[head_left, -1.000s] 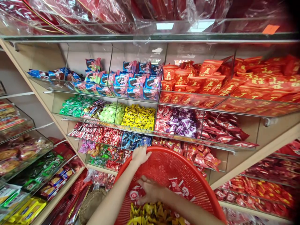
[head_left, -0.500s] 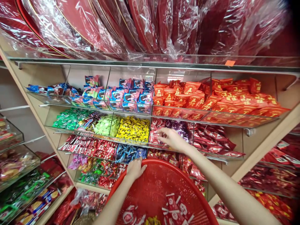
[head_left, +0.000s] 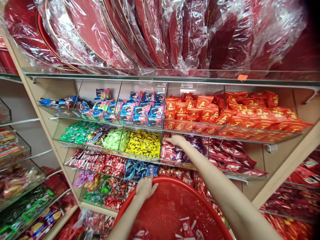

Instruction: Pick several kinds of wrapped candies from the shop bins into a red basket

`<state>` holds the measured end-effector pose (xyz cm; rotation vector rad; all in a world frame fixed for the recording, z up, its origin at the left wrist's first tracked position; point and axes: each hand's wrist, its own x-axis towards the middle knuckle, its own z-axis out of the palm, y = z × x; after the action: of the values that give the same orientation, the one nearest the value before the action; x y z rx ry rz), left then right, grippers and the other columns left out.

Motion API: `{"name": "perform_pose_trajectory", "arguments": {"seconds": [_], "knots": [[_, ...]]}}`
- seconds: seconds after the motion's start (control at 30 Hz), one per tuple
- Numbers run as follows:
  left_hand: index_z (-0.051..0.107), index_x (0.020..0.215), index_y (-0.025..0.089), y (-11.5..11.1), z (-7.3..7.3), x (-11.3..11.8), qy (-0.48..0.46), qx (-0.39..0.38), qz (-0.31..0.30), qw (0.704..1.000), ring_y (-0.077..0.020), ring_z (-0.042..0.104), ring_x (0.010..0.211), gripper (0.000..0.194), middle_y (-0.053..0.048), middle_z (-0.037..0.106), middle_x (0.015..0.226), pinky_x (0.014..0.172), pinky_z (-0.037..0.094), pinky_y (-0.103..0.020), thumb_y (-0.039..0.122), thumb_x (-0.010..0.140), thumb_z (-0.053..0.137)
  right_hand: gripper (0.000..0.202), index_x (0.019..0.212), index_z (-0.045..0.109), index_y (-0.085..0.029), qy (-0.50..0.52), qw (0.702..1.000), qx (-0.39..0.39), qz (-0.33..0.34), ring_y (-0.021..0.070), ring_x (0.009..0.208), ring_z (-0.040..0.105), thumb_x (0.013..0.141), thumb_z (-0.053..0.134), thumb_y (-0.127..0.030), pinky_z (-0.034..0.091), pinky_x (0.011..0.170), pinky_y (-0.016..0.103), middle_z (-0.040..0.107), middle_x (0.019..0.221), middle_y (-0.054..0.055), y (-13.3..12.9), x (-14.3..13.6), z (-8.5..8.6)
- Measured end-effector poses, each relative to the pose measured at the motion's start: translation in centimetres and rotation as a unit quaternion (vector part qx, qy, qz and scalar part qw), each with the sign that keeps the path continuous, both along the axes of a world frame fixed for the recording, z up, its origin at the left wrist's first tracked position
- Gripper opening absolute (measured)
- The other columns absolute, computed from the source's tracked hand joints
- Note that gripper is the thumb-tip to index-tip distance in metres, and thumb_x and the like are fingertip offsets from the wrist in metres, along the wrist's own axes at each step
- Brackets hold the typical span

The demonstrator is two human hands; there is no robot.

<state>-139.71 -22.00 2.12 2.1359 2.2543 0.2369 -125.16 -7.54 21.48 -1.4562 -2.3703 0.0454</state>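
Note:
My left hand (head_left: 145, 188) is closed on the far rim of a red plastic basket (head_left: 170, 200). A few red-and-white packets (head_left: 186, 230) lie low inside it. My right hand (head_left: 175, 139) reaches into a second-row compartment of pink-and-white candies (head_left: 168, 151), just under the glass shelf above. Its fingertips are among the wrappers at the back, partly hidden, so whether they grip one is unclear. Yellow candies (head_left: 143, 143) fill the compartment on its left, and purple ones (head_left: 193, 145) lie beside and under the wrist.
Orange-red packets (head_left: 205, 108) and blue-pink packets (head_left: 135, 108) fill the top row, behind glass. Plastic-wrapped red round items (head_left: 155, 33) stand on the upper shelf. Wooden side panels (head_left: 287, 166) slant at both sides, with more candy shelves beyond.
My right hand has moved up and deeper into the pink-and-white candy compartment. The shelves sit slightly lower in view. My left hand still holds the basket rim.

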Motion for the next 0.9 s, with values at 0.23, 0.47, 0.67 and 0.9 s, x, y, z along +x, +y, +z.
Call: {"name": "perform_pose_trajectory", "arguments": {"seconds": [0.23,0.47,0.67,0.9], "knots": [[0.047,0.109,0.018,0.01,-0.11,-0.07,0.004,0.004,-0.005,1.0,-0.0235,0.058,0.09,0.045,-0.01,0.062,0.098,0.074,0.044,-0.033,0.049,0.082,0.03,0.044,0.105,0.057,-0.025,-0.029,0.999,0.001,0.036,0.0255,0.098,0.056,0.067,0.058,-0.048,0.038,0.09,0.037,0.063,0.103,0.006,0.12,-0.43,0.39],[0.047,0.11,0.018,-0.11,0.36,0.1,-0.001,-0.009,0.006,1.0,-0.0229,0.057,0.092,0.044,-0.009,0.062,0.101,0.076,0.044,-0.031,0.048,0.081,0.032,0.033,0.102,0.057,-0.023,0.009,0.999,0.022,0.03,0.0251,0.1,0.055,0.073,0.052,-0.04,0.041,0.086,0.034,0.063,0.103,0.007,0.37,-0.1,-0.14],[0.047,0.111,0.017,-0.3,0.74,0.2,-0.003,-0.01,0.0,1.0,-0.0231,0.057,0.093,0.045,-0.01,0.062,0.102,0.077,0.044,-0.031,0.047,0.082,0.032,0.031,0.1,0.057,-0.023,0.026,0.998,0.034,0.052,0.0239,0.098,0.055,0.072,0.054,-0.035,0.041,0.086,0.034,0.064,0.1,0.005,0.56,-0.26,-0.33],[0.048,0.11,0.016,-0.14,0.3,0.05,0.005,0.0,-0.001,1.0,-0.0239,0.059,0.09,0.045,-0.01,0.063,0.099,0.074,0.044,-0.033,0.048,0.081,0.032,0.032,0.101,0.057,-0.023,0.053,0.997,0.031,0.049,0.0248,0.098,0.056,0.074,0.052,-0.037,0.042,0.084,0.034,0.062,0.105,0.006,0.73,0.03,-0.5]]}}
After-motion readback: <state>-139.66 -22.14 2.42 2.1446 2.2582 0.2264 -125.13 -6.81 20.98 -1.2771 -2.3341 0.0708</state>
